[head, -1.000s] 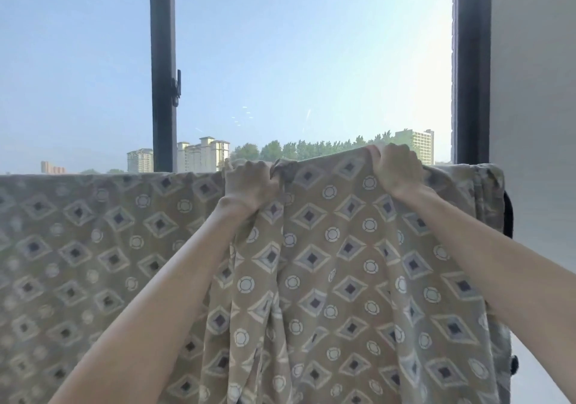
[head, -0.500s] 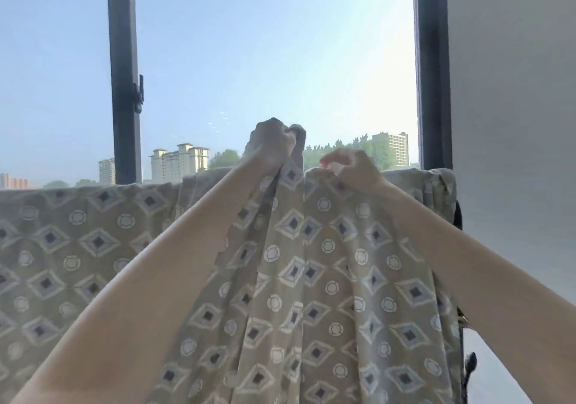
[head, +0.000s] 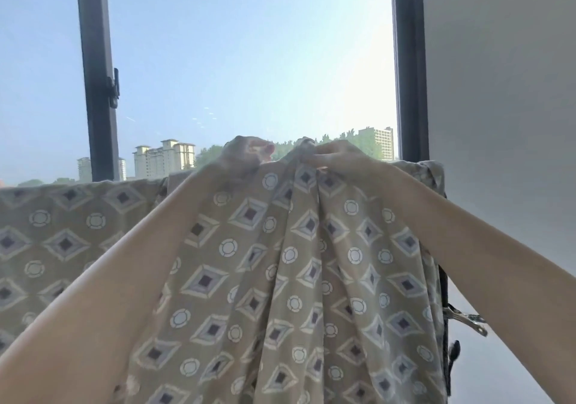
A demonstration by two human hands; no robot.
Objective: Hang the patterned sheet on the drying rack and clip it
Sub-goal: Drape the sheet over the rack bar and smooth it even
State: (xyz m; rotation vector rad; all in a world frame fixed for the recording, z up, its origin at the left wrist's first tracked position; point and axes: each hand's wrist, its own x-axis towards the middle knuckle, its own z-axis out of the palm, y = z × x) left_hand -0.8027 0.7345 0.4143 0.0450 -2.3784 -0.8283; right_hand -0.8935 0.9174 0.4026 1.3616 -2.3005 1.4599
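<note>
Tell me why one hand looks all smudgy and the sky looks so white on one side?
In the head view, the left hand is smeared by blur, while the right hand pinching the patterned sheet looks sharper; in the same view, bright daylight washes the sky pale near the right window frame, and the wide lens makes the left window bar lean.
</note>
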